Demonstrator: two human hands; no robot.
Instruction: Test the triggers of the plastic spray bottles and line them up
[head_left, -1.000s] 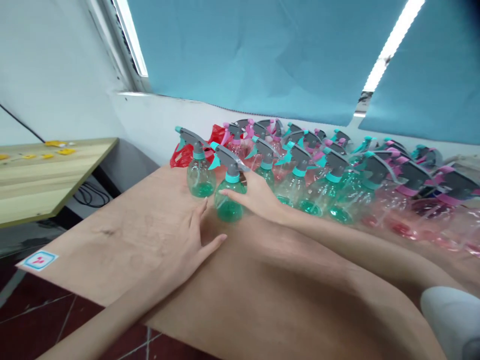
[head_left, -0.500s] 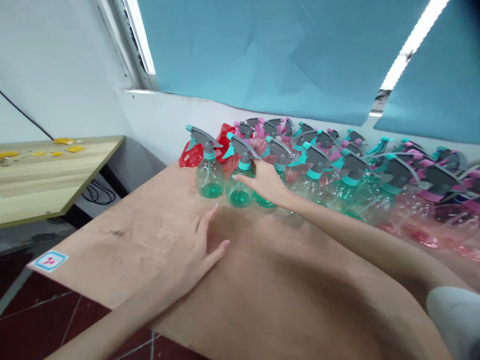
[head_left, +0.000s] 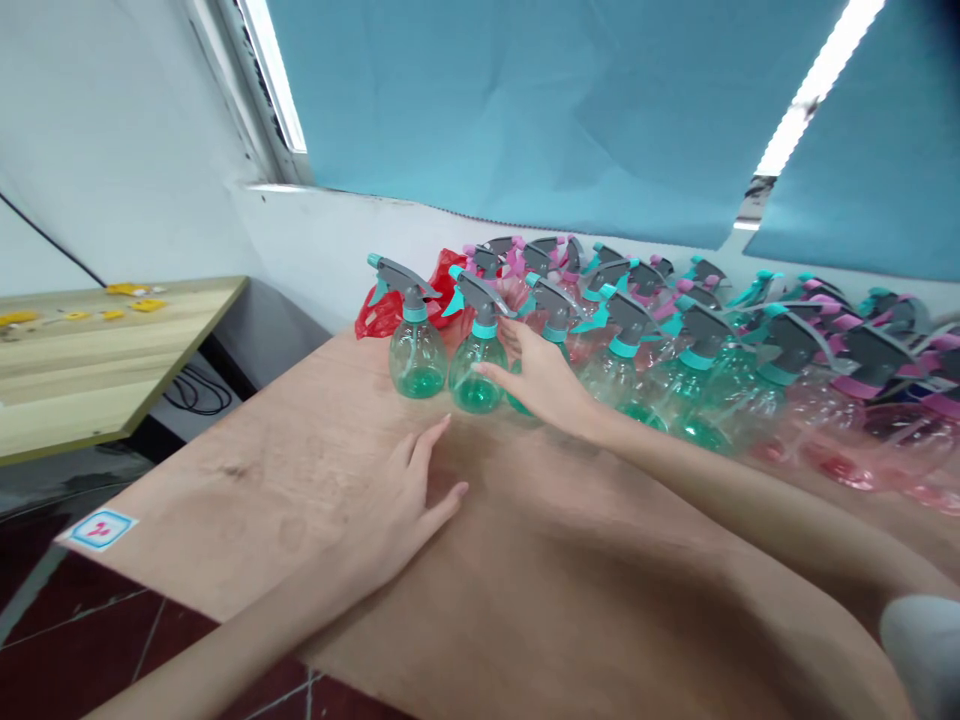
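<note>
Close to the right side of a green spray bottle (head_left: 472, 382) is my right hand (head_left: 551, 380), its thumb in front of the bottle and its fingers apart. The bottle stands upright on the table, with a grey and turquoise trigger head. To its left stands a clear spray bottle (head_left: 416, 365) with a green bottom; to its right another green spray bottle (head_left: 555, 325) is partly hidden by my right hand. My left hand (head_left: 397, 500) rests on the tabletop in front of the bottles, fingers stretched out and holding nothing.
Several more spray bottles, turquoise-headed (head_left: 694, 365) and pink-headed (head_left: 862, 400), stand crowded along the wall to the right. A red plastic bag (head_left: 379, 315) lies behind the left bottles. A second table (head_left: 172, 330) with yellow pieces is at left. A sticker (head_left: 101, 530) marks the wooden table's corner.
The green bottle has moved back into line beside the clear one. My right hand has since loosened and drawn slightly right of it. My left hand stays on the table.
</note>
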